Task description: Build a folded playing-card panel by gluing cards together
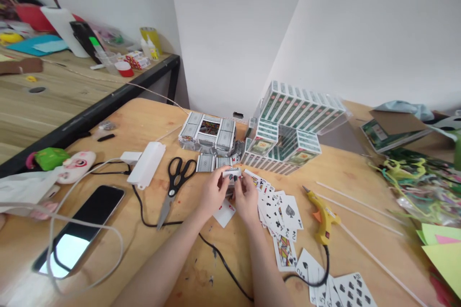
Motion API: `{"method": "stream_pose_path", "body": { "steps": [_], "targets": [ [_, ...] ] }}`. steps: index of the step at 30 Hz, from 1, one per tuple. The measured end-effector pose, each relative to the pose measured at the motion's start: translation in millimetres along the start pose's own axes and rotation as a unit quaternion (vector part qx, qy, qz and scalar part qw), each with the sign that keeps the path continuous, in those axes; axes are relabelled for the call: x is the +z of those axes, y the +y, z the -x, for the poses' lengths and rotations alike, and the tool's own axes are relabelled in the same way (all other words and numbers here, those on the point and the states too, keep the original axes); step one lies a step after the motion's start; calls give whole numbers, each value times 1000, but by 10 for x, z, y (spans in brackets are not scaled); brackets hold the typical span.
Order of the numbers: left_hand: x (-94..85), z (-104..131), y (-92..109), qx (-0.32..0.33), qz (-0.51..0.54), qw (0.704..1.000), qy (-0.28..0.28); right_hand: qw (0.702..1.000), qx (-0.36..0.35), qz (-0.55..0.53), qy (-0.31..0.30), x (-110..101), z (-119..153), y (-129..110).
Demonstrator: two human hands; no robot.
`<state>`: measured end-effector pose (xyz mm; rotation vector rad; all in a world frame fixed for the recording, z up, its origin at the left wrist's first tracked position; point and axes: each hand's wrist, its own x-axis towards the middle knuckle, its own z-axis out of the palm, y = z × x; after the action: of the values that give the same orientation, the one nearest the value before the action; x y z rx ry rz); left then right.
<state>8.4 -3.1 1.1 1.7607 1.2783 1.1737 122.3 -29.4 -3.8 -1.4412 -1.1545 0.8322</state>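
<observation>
My left hand (pixel 213 192) and my right hand (pixel 247 196) meet at the middle of the table. Between their fingertips they hold a small piece made of folded playing cards (pixel 231 172), its lower part hidden by the fingers. Just behind it lie small folded card blocks (pixel 206 163). Farther back stands a chest-like box built from playing cards (pixel 207 133). Under and beside my right hand spread loose playing cards (pixel 281 213), face up. A card with red marks (pixel 225 213) lies below my hands.
Black-handled scissors (pixel 175 184) and a white power strip (pixel 146 165) lie left, with a phone (pixel 81 230) nearer. Stacked green-and-white card boxes (pixel 284 134) stand behind. A yellow glue gun (pixel 323 216) and white glue sticks (pixel 360 213) lie right. A black cable (pixel 223 256) crosses the front.
</observation>
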Motion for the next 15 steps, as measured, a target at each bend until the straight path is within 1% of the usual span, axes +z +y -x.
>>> {"method": "stream_pose_path", "body": {
  "steps": [4,8,12,15],
  "targets": [
    [-5,5,10,-18,-1,1000,14,998,30,-51,-10,45,21,17],
    [-37,-10,43,-44,13,998,44,996,29,-88,-6,70,34,40],
    [-62,-34,55,-82,23,994,70,997,4,-76,-1,41,23,6],
    [-63,-43,55,-103,28,992,69,997,16,-75,27,12,-6,-18]
  ]
}}
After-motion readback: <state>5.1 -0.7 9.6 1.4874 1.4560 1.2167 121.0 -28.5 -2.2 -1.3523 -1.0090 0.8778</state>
